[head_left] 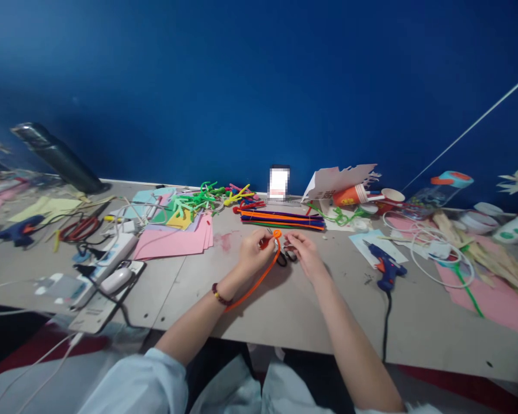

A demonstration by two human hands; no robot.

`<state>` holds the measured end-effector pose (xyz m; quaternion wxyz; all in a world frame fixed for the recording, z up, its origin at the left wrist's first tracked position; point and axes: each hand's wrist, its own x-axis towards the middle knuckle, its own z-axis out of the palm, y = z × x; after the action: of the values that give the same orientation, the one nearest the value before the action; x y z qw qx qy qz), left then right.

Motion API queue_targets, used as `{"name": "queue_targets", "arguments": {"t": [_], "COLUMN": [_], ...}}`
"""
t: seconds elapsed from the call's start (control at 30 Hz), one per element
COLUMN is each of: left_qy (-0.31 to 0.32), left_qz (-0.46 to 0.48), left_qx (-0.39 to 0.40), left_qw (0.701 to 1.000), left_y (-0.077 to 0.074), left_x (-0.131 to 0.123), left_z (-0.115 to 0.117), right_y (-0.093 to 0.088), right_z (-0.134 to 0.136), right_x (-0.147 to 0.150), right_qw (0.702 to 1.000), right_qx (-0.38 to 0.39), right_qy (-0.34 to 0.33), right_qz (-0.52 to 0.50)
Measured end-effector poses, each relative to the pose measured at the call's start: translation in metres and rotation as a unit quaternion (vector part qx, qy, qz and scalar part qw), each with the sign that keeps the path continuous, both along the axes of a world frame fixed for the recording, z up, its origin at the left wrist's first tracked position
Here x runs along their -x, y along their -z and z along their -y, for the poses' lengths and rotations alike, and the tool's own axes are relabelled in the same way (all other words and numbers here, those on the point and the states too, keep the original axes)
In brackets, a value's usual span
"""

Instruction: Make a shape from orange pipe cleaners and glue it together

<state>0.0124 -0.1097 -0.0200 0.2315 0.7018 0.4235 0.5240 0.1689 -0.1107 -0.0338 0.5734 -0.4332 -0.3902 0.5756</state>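
Observation:
My left hand (pixel 254 251) grips an orange pipe cleaner (pixel 259 282), whose far end curls into a small coil (pixel 277 233) above my fingers. My right hand (pixel 306 256) is close beside it, with its fingertips near the coil. Small black-handled scissors (pixel 286 256) lie partly hidden under and between my hands. I cannot tell whether my right hand holds them. A beaded bracelet (pixel 218 294) circles my left wrist. Both hands are over the grey table (pixel 285 310), just in front of a bundle of coloured pipe cleaners (pixel 280 219).
Pink craft paper (pixel 172 241) and green pipe-cleaner shapes (pixel 194 201) lie to the left. A blue glue gun (pixel 386 267) with a black cord sits to the right. A power strip (pixel 112 256), paper cups (pixel 349 195) and a dark bottle (pixel 56 155) also stand about.

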Motion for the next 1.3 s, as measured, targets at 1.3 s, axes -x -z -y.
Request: {"name": "queue_targets", "arguments": {"t": [1.3], "left_qy": [-0.088], "left_qz": [-0.211], "left_qx": [-0.341], "left_qw": [0.912], "left_y": [0.020], "left_x": [0.003], "left_z": [-0.008], "right_y": [-0.003], "right_z": [0.008], "right_x": [0.019], "right_qw": [0.924], "right_qx": [0.202], "right_qy": [-0.060], "right_qz": [-0.318]}}
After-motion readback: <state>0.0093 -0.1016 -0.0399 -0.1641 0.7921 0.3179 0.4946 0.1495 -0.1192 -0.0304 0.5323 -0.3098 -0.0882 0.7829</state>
